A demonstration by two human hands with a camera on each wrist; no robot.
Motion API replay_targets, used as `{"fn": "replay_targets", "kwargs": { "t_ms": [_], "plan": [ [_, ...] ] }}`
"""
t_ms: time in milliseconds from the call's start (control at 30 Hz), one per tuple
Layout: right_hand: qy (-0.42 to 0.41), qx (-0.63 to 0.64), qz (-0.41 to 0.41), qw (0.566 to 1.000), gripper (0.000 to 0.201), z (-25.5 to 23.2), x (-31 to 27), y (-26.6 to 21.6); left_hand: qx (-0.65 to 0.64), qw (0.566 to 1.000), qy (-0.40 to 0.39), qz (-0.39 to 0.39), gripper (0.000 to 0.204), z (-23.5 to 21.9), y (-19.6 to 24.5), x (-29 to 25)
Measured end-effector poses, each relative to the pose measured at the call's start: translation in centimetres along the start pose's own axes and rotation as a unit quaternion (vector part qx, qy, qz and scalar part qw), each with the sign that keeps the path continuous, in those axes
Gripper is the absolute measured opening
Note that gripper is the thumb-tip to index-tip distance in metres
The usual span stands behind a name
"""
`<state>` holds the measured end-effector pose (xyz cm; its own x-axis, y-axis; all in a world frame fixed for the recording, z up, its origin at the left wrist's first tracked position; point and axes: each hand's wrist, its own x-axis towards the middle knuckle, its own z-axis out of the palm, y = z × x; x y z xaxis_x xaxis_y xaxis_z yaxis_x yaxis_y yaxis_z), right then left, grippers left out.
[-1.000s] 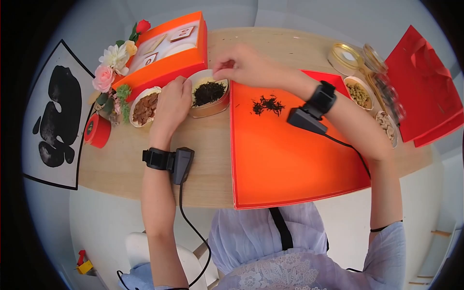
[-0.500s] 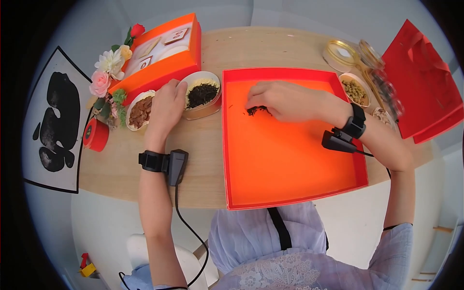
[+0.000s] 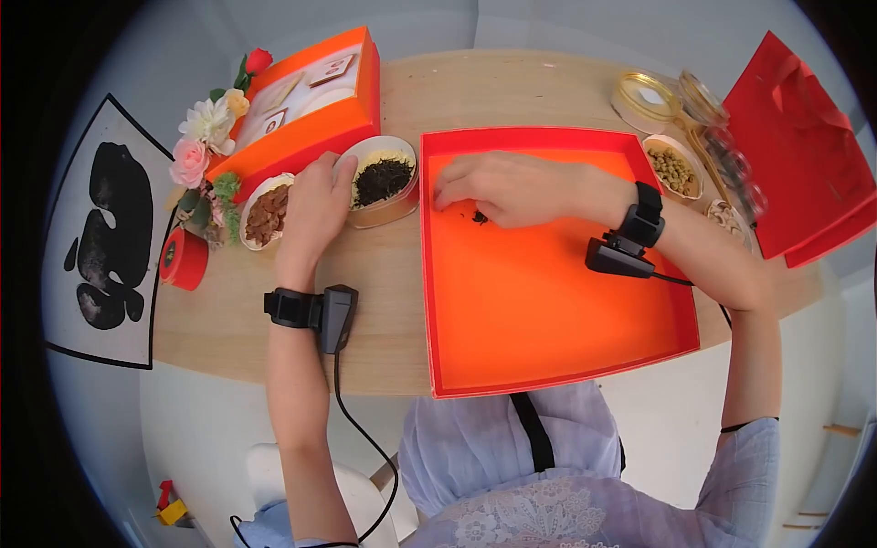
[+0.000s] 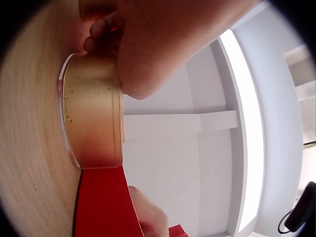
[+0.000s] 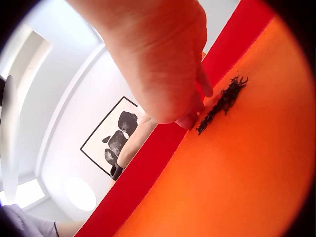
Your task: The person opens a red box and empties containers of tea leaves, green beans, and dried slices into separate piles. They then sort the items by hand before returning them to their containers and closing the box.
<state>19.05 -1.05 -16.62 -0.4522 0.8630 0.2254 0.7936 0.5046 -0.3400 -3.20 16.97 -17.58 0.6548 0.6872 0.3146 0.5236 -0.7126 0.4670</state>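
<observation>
While your left hand (image 3: 313,196) grips the tub (image 3: 388,216) by its left rim, dark shreds (image 3: 382,181) lie in it | tub: on the desk (image 3: 384,301), just beside the far left corner of the tray (image 3: 548,310) | your right hand (image 3: 502,187): down inside the tray's left edge, cannot tell if it pinches anything | loose shreds (image 5: 224,103): on the tray floor, beside that hand

Head cam's bright and evenly lit, though the fisheye bows the edge of the table (image 3: 384,310) and the corners go black. Left wrist catches a glaring ceiling light strip (image 4: 254,133) (totally blown out), leaving the left hand (image 4: 155,47) shadowy; right wrist looks washed-out on the left
</observation>
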Motion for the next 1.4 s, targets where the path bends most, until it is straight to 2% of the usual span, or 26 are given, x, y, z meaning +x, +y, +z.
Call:
{"fn": "replay_targets", "kwargs": {
  "t_ms": [67,100,167,300,367,467,700,767,800,867,967,1100,1167,1300,1367,1400],
  "plan": [
    [-0.055,0.008,0.029,0.998,0.043,-0.6,-0.7,-0.2,0.005,1.0,0.002,0.004,0.047,-0.1,0.1,-0.1],
    [-0.056,0.008,0.029,0.998,0.043,-1.1,-1.0,-0.6,0.008,1.0,-0.001,0.002,0.048,-0.2,0.1,-0.1],
    [-0.108,0.009,0.079,0.991,0.043,-2.4,-1.6,-1.4,0.011,1.0,-0.002,0.0,0.049,-0.1,0.1,-0.1],
    [-0.096,-0.001,0.1,0.99,0.042,-3.4,-2.2,-1.3,0.014,1.0,-0.003,0.004,0.05,0.1,-0.2,0.2],
    [-0.007,-0.068,0.119,0.991,0.034,-2.6,-2.7,-0.2,0.013,1.0,-0.003,0.003,0.05,0.0,-0.3,0.2],
    [-0.003,-0.106,0.149,0.983,0.037,-1.6,-3.5,0.8,0.008,1.0,-0.004,0.002,0.05,0.1,-0.2,0.2],
    [-0.042,-0.112,0.127,0.985,0.043,-2.1,-4.7,-1.8,0.009,1.0,-0.006,0.002,0.05,-0.1,-0.1,0.1],
    [-0.085,-0.068,0.162,0.981,0.038,-2.6,-4.6,-2.6,0.011,1.0,-0.007,0.0,0.05,0.0,0.0,0.1],
    [-0.085,-0.068,0.163,0.981,0.038,-2.6,-4.7,-2.4,0.012,1.0,-0.004,0.004,0.05,0.1,-0.1,0.1],
    [-0.02,-0.091,0.207,0.974,0.029,-2.4,-4.9,-1.5,0.013,1.0,0.0,0.008,0.05,0.2,-0.3,0.1],
    [-0.024,-0.129,0.235,0.963,0.024,-1.9,-5.5,-0.4,0.003,1.0,-0.007,0.003,0.05,0.0,-0.2,0.1],
    [-0.054,-0.137,0.228,0.962,0.024,-1.9,-5.8,-2.0,0.007,1.0,-0.005,0.002,0.049,0.0,-0.2,0.1],
    [-0.059,-0.094,0.204,0.973,0.023,-1.8,-5.8,-2.9,0.008,1.0,-0.003,0.004,0.049,0.1,-0.2,0.2],
    [-0.028,-0.017,0.222,0.974,0.021,-2.4,-5.9,-3.5,0.012,1.0,-0.005,0.004,0.049,0.0,-0.1,0.1],
    [-0.032,-0.049,0.326,0.944,0.017,-2.8,-5.8,-3.7,0.01,1.0,-0.003,0.004,0.048,-0.1,-0.1,0.0],
    [-0.032,-0.05,0.326,0.944,0.017,-2.6,-5.8,-3.6,0.012,1.0,-0.002,0.004,0.048,-0.1,-0.1,0.1]
  ]
}}
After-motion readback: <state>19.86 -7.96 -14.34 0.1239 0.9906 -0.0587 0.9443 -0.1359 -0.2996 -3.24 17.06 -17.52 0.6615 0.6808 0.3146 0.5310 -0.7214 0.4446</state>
